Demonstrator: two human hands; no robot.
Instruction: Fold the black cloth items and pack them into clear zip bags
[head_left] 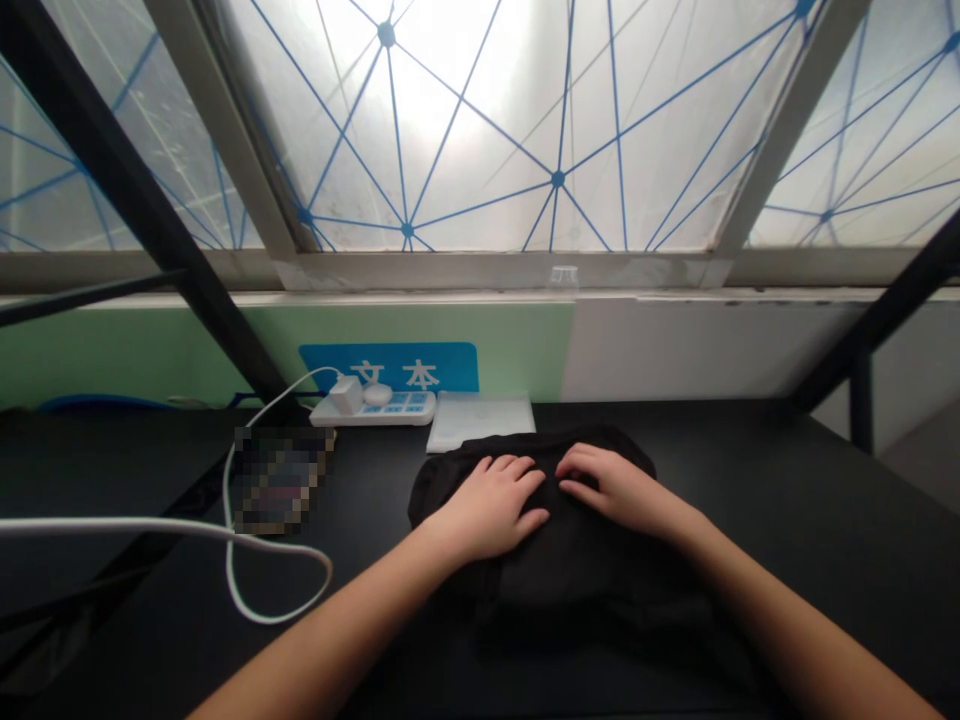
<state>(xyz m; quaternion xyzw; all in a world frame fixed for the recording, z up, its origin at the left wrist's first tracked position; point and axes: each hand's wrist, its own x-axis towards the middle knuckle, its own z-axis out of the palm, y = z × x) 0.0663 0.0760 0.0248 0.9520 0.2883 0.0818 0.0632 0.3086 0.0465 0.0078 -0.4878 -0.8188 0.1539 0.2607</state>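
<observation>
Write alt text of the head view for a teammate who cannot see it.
The left hand and right hand rest flat, palms down, side by side on a bunched black cloth on a black table. Behind it lie a white pad and a white power strip, with a white cable looping at the left.

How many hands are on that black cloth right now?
2. The left hand lies flat on the black cloth, left of its middle. The right hand lies flat beside it, fingertips close together. No other hand is in view.
</observation>
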